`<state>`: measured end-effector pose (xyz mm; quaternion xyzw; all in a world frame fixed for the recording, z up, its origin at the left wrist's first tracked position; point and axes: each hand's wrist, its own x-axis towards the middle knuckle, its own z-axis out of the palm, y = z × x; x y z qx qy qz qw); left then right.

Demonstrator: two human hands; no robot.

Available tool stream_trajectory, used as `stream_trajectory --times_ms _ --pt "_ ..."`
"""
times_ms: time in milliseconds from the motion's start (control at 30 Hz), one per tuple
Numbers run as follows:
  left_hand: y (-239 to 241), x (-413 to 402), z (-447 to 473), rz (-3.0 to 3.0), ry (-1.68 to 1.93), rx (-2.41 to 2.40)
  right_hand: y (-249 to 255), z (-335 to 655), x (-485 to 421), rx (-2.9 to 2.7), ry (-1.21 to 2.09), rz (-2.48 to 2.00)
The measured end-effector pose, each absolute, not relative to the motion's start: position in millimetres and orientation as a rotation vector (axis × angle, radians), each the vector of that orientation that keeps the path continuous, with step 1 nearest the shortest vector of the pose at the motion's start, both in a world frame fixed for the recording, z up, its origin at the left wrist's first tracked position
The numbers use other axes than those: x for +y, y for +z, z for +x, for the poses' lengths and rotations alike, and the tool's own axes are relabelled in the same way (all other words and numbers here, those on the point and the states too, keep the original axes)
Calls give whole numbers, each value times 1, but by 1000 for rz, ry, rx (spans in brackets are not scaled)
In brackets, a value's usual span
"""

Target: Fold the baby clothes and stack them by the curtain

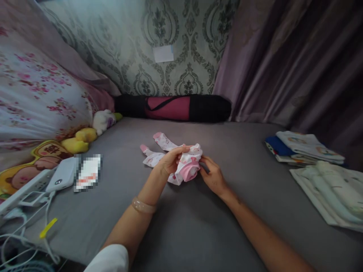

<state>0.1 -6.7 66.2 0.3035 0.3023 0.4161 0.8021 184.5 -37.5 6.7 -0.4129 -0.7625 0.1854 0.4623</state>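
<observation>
Both of my hands hold a small white baby garment [190, 168] with a pink print and pink trim, bunched up just above the grey bed sheet. My left hand [171, 159] grips its left side, with the thumb along the top edge. At the right edge, the fingers of my right hand [213, 175] are closed on the cloth. Two narrow legs or sleeves with pink ends stretch away to the upper left and lie on the sheet. A pale bangle [143, 206] circles my left wrist. Parts of my fingers are hidden behind the fabric.
Folded cloths [309, 145] and a pale green folded item [331, 189] lie at right. A black and maroon long bag [170, 107] spans the back. Along the left are plush toys [81, 139], a white power bank [62, 173], a power strip [25, 190] and cables.
</observation>
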Motion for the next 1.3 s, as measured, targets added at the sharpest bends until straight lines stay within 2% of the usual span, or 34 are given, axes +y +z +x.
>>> stream_trajectory --times_ms 267,400,667,833,933,1067,1133,1200,1300 --pt "81 -15 -9 972 1032 704 34 198 -32 -1403 690 -1146" --pt "85 -25 -6 1232 986 774 54 208 -32 -1280 598 -1168" --pt "96 -46 8 1999 654 875 86 225 -36 -1222 358 -1169" --pt "95 -38 1 1971 593 905 103 244 -37 -1222 246 -1139" --pt "104 -38 -9 1864 802 959 114 258 -42 -1298 260 -1154" --pt "127 -49 -26 1857 1512 1313 133 269 -59 -1603 402 -1186" --pt "137 -54 -35 1934 1746 1462 141 268 -67 -1804 441 -1183" --pt "140 -54 -45 2037 1765 1516 145 266 -71 -1984 436 -1187" --pt "128 -40 -58 2084 1564 1502 141 264 -69 -2160 426 -1271"
